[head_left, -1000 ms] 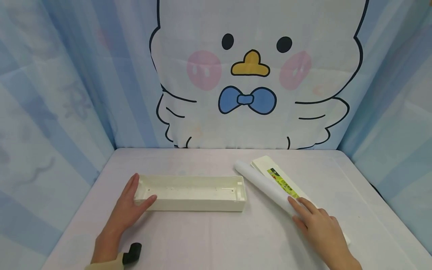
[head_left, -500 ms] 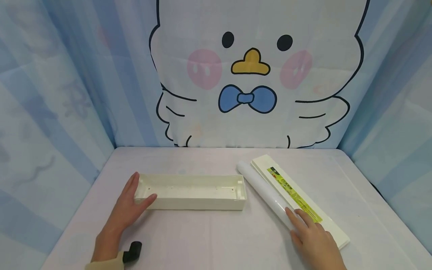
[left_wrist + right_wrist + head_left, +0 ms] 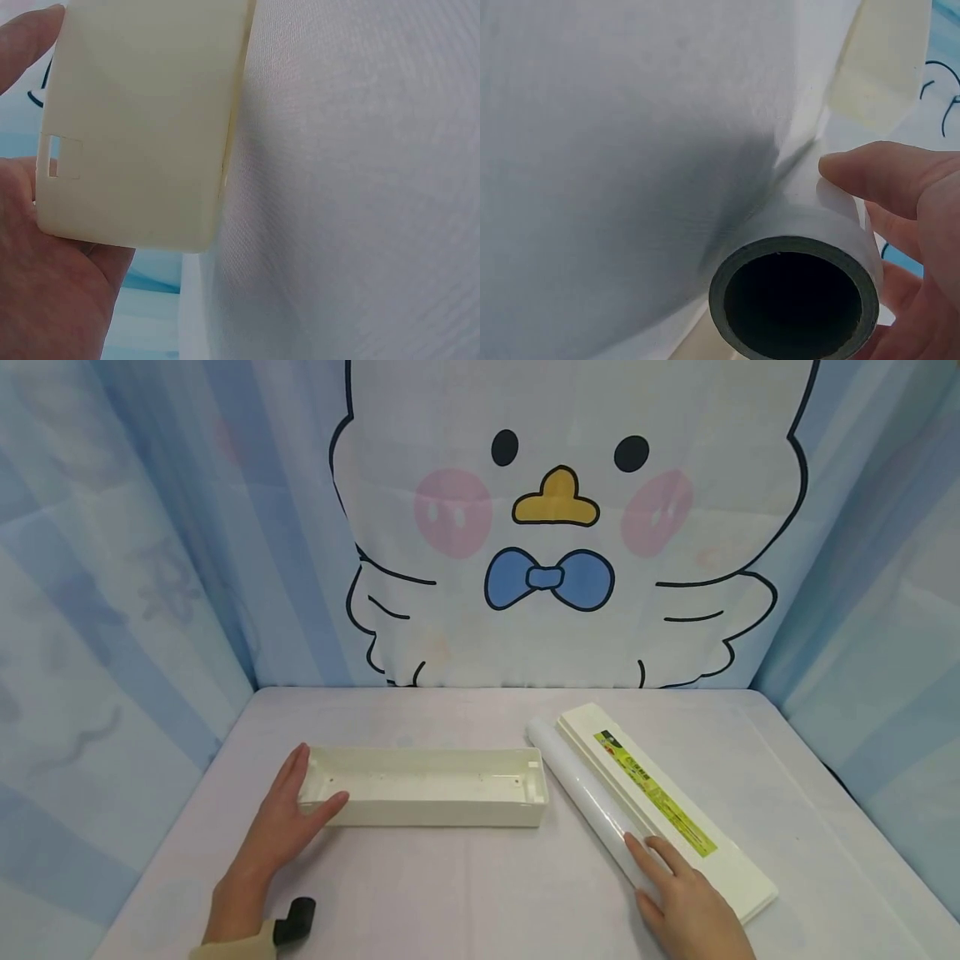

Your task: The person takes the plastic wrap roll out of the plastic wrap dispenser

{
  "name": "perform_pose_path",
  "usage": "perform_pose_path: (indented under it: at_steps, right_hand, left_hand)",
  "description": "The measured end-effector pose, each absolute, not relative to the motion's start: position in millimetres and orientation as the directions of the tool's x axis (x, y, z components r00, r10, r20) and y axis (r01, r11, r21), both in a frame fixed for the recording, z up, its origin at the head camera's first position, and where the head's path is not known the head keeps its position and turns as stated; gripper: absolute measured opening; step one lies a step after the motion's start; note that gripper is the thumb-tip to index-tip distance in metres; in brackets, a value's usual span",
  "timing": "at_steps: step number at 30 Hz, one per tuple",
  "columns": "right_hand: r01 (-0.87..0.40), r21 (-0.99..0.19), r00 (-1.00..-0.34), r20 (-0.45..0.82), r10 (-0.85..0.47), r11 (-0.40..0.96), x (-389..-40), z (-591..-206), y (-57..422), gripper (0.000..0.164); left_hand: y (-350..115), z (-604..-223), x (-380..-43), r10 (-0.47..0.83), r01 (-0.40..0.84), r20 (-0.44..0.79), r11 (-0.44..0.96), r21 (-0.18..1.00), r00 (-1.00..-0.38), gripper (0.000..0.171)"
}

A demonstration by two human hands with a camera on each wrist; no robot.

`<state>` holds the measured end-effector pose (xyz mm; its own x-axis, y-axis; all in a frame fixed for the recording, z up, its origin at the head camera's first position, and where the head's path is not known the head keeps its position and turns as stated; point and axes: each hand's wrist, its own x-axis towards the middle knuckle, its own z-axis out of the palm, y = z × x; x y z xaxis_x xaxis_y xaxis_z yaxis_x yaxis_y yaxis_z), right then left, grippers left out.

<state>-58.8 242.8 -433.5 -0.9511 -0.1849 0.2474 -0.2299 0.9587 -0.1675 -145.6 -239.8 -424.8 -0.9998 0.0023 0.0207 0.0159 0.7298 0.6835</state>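
Observation:
A long cream open-topped plastic box (image 3: 420, 814) lies crosswise on the table. My left hand (image 3: 273, 827) rests at its left end, thumb over the front rim and straight fingers along the far corner. In the left wrist view, the box's outer wall (image 3: 142, 112) has a small slot near its end. My right hand (image 3: 686, 902) lies with relaxed fingers on the near part of a shiny white film roll (image 3: 577, 785). Looking into the roll's hollow core (image 3: 791, 304) from its near end, the right wrist view shows a fingertip (image 3: 836, 165) at the roll's surface.
Right beside the roll lies a long, flat cream lid (image 3: 738, 881) with a yellow-green label (image 3: 660, 797). A white cloth covers the table (image 3: 465, 893). Behind it hangs a curtain (image 3: 555, 643) printed with a cartoon bird. A black wrist mount (image 3: 296, 920) sits on my left forearm.
My right hand has slid along the roll towards me, uncovering the lid's near end and more of its label. The roll's far end has shifted slightly right. My left hand and the box stay put.

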Motion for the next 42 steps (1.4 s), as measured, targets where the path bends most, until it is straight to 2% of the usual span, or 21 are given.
perform_pose_path:
  at_steps: [14, 24, 35, 39, 42]
  right_hand:
    - [-0.222, -0.171, -0.953, 0.248, -0.176, 0.960, -57.6, -434.7, 243.3, 0.069]
    - [-0.159, -0.192, -0.980, 0.146, -0.132, 0.968, -56.7, -431.0, 241.1, 0.071]
    - [-0.161, -0.208, -0.980, 0.151, -0.131, 0.965, -56.4, -430.6, 241.0, 0.072]
    - [-0.133, -0.207, -0.987, 0.115, -0.111, 0.969, -58.6, -426.1, 240.9, 0.073]
    - [-0.099, -0.204, -0.993, 0.082, -0.084, 0.974, -61.9, -418.8, 240.8, 0.073]
  left_hand:
    - [-238.9, -423.1, -145.4, 0.008, 0.017, 0.016, 0.730, 0.683, -1.000, 0.104]
    - [-237.7, -423.9, -145.5, 0.002, -0.001, -0.003, 0.730, 0.683, -1.000, 0.105]
    - [-241.7, -426.2, -148.1, 0.002, 0.015, 0.020, 0.736, 0.676, -1.000, 0.106]
    - [-244.2, -423.0, -147.3, -0.023, 0.020, 0.056, 0.748, 0.664, -0.998, 0.104]
    - [-244.8, -418.7, -144.0, -0.056, 0.043, 0.131, 0.761, 0.647, -0.990, 0.095]
